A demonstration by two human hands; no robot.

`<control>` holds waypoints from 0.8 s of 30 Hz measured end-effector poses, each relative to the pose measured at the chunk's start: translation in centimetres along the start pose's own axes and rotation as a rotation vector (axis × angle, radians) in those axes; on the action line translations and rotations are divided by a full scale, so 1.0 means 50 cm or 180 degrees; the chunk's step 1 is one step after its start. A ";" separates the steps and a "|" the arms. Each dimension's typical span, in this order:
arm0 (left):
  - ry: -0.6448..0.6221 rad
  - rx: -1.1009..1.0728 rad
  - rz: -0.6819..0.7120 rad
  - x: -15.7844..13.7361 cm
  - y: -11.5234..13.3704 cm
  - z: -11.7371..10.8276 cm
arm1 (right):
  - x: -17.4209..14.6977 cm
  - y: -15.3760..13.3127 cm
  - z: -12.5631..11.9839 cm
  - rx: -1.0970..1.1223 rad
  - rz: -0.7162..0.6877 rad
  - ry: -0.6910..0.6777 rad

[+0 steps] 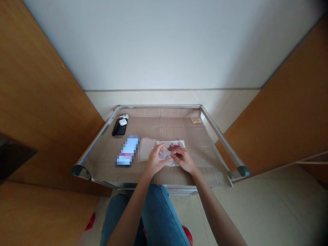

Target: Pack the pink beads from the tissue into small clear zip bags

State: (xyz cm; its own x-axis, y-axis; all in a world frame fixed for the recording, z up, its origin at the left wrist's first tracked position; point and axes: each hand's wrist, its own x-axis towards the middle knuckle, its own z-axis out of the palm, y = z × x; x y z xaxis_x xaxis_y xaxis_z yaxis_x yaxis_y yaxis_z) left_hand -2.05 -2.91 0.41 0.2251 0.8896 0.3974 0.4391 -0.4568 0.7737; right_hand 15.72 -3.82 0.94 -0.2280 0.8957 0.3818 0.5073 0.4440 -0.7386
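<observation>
On a cardboard-lined tray, my left hand [155,161] curves its fingers and thumb around a small clear plastic bag [163,154]. The film's edges are hard to make out. My right hand [185,160] is closed in a pinch close to the left thumb, and its fingertips hide whatever they hold. Just beyond the right fingers lies a small heap of reddish-pink bits [174,146], too small to name. They rest on a white sheet or packet [181,142], partly covered by both hands. Left of my left hand is a flat stack of clear plastic bags [146,149].
The cardboard [164,125] sits inside a metal frame [222,138] with raised side rails. A phone with a lit screen [128,150], a black phone-like slab [118,129], a white earbud case [123,122] and a brown paper piece [196,120] lie on it. A wall stands behind.
</observation>
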 end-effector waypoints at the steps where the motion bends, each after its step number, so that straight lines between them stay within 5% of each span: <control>1: 0.0042 -0.0062 -0.0068 0.000 -0.001 0.000 | 0.000 0.002 0.000 0.0037 0.0038 0.0066; 7: 0.0050 -0.0598 -0.0682 -0.002 -0.016 0.000 | -0.002 0.013 0.003 0.0397 0.0262 0.0517; 24: 0.0074 -0.1159 -0.0659 -0.001 -0.006 -0.007 | -0.002 0.021 0.005 0.0467 0.0121 0.0439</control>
State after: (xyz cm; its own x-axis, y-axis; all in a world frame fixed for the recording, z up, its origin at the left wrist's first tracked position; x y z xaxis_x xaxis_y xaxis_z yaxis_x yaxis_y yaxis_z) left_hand -2.49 -2.81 0.33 0.1429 0.9643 0.2231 0.1360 -0.2424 0.9606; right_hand 16.06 -3.42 0.00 -0.0899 0.9043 0.4173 0.3845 0.4181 -0.8230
